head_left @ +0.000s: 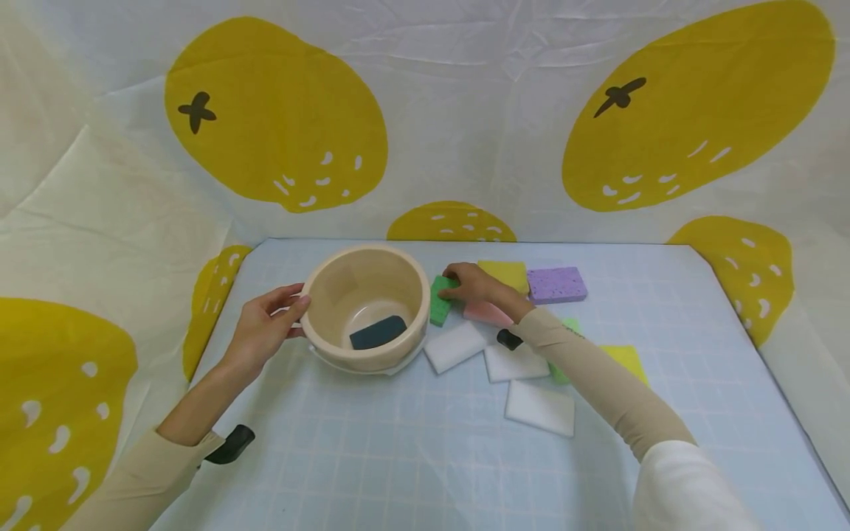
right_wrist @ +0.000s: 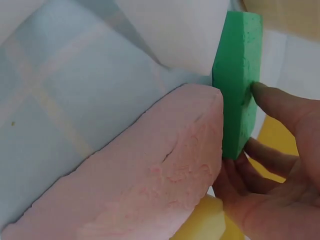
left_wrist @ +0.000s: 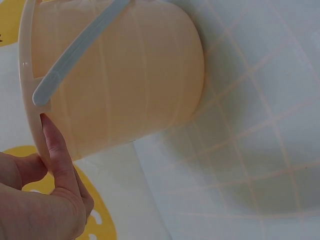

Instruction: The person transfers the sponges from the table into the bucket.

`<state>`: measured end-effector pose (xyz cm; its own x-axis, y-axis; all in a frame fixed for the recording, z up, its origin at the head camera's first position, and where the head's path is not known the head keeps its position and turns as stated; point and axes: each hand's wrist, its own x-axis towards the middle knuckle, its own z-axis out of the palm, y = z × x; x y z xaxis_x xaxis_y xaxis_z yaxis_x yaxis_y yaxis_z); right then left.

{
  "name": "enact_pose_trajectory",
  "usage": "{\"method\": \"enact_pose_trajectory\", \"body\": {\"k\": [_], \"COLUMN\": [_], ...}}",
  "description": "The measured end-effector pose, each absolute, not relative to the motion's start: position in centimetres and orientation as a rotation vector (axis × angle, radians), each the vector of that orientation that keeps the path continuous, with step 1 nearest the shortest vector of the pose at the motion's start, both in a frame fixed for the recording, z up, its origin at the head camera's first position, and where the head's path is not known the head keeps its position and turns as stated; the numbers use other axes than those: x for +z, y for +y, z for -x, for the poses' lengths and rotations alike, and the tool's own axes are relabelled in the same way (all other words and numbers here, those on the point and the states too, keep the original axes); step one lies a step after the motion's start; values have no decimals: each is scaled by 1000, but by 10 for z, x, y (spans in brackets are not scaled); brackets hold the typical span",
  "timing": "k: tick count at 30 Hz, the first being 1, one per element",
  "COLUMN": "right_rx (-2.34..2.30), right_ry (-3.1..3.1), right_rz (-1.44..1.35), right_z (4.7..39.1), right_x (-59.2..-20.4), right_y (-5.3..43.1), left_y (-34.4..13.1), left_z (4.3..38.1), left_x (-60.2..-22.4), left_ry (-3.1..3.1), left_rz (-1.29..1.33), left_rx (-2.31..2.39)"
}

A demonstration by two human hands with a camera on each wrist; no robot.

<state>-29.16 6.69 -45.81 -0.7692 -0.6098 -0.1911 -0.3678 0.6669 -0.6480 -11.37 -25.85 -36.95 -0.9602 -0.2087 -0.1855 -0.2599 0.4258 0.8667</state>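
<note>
My left hand (head_left: 260, 330) holds the rim of a cream bucket (head_left: 332, 291) on its left side, thumb over the edge and fingers against the outer wall. The bucket's pale handle (left_wrist: 82, 52) hangs down along the outside. Inside, a dark blue-grey sponge (head_left: 378, 333) lies on the bottom. To the right of the bucket, my right hand (head_left: 473, 283) pinches a green sponge (right_wrist: 239, 75) between thumb and fingers. A pink sponge (right_wrist: 150, 165) lies right beside the green one, partly hidden under the right hand in the head view.
A yellow sponge (head_left: 503, 274) and a purple sponge (head_left: 558, 285) lie behind the right hand. Several white sponges (head_left: 541, 407) spread in front of it. Another yellow sponge (head_left: 626, 361) and a light green one (head_left: 572, 326) are partly covered by the right forearm. Patterned cloth surrounds the table (head_left: 319, 457).
</note>
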Motion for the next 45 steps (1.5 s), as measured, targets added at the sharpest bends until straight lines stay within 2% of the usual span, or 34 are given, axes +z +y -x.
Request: {"method": "enact_pose_trajectory", "body": {"k": [20, 45], "right_rx": [-912, -1098], "right_ry": [2507, 2380], "right_rz": [769, 654], "right_z": [291, 289], "right_x": [-440, -400], "right_y": [68, 104], "left_y": [-258, -258], "left_z": [113, 110], "left_x": [-370, -366], "left_ry": [2635, 2614], "left_rz": [421, 391], "left_rx": [1584, 1617]}}
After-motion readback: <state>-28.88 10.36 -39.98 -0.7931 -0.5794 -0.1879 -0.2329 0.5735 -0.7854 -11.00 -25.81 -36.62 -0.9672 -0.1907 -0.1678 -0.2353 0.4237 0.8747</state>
